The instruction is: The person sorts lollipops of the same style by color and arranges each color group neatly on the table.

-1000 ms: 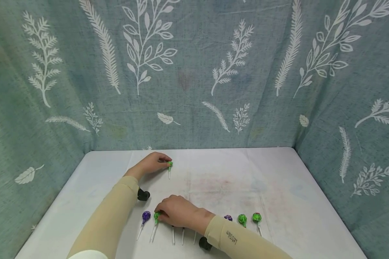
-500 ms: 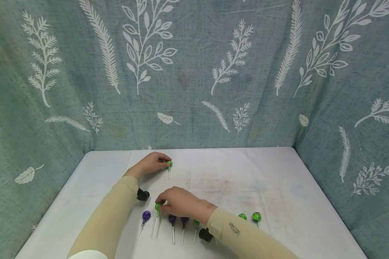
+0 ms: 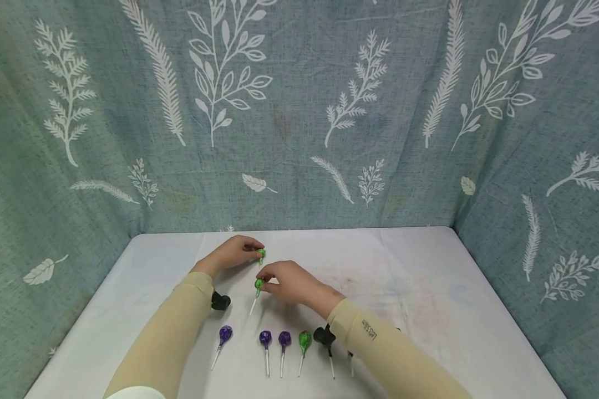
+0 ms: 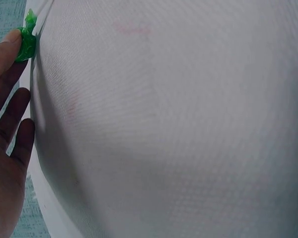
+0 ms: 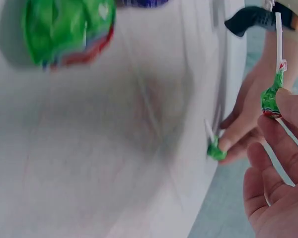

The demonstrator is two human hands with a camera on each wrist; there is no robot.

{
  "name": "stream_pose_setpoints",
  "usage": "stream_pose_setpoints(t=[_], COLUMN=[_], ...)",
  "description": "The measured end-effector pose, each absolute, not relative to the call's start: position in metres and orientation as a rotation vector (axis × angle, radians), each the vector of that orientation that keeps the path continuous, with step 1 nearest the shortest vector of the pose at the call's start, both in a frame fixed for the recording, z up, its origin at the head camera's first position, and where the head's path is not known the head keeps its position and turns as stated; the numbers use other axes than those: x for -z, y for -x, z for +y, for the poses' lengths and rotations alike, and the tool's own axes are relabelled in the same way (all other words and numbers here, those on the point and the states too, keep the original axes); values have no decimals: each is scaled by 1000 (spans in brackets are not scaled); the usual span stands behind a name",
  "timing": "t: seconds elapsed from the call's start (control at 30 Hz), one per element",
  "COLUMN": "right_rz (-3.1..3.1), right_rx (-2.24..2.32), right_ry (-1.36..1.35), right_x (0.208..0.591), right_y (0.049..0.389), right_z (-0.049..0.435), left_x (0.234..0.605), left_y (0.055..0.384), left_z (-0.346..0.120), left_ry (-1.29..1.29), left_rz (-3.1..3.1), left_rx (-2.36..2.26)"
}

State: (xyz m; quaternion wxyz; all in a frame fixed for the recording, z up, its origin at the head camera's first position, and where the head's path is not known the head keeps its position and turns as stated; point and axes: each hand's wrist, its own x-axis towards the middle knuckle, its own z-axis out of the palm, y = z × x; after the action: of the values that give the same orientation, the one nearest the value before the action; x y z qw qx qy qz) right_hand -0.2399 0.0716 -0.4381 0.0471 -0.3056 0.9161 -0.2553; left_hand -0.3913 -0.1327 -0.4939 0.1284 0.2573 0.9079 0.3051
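Note:
My left hand [image 3: 232,252], at the back left of the table, pinches the wrapped head of a green lollipop [image 4: 27,44] between thumb and fingers. Its white stick points toward the front in the head view. Just in front and to the right, my right hand [image 3: 293,282] pinches a second green lollipop [image 5: 270,99] by its head, the stick slanting down toward the front left. Near the front lie a purple lollipop [image 3: 225,333] on the left, two more purple lollipops [image 3: 265,338] and a green lollipop [image 3: 304,339]. My right forearm partly hides others to their right.
A white cloth covers the table [image 3: 419,266]. Behind and beside it hangs a blue-green curtain [image 3: 299,111] with white leaf prints. Each wrist wears a small black camera; the left wrist camera [image 3: 221,301] sits close to the cloth.
My right hand has lifted its green lollipop out of the front row and carried it back and slightly right, close to the left hand. The left hand has stayed put.

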Motion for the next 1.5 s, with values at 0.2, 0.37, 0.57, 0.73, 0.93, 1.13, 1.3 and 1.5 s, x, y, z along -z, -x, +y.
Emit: stream_pose_setpoints(t=[0.2,0.37,0.57,0.73,0.93,1.13,1.3,1.5], right_rz=[2817,2819,2849,2861,2844,2851,2869,2874], right_rx=[822,839,875,871,882,888,898,881], right_ry=[848,777,665,604,536,524,528,563], right_x=[439,445,450,450,453,458,460,462], right_y=[251,259,269,276,286,294,300,309], right_z=[81,87,98,106,114,120,122,122], left_x=[494,495,495,491,487,488,492,495], left_y=[393,393,393,391,389,389,391,389], left_z=[-133,-133,-132,-131,-127,-126,-128,-131], left_ry=[-742,-724,-711,-707,-701,-711,-721,-703], left_rz=[2640,2637,2632,2628,2627,2621,2629,2640], left_rx=[-875,-890,-901,-906,-895,-899,-889,-897])
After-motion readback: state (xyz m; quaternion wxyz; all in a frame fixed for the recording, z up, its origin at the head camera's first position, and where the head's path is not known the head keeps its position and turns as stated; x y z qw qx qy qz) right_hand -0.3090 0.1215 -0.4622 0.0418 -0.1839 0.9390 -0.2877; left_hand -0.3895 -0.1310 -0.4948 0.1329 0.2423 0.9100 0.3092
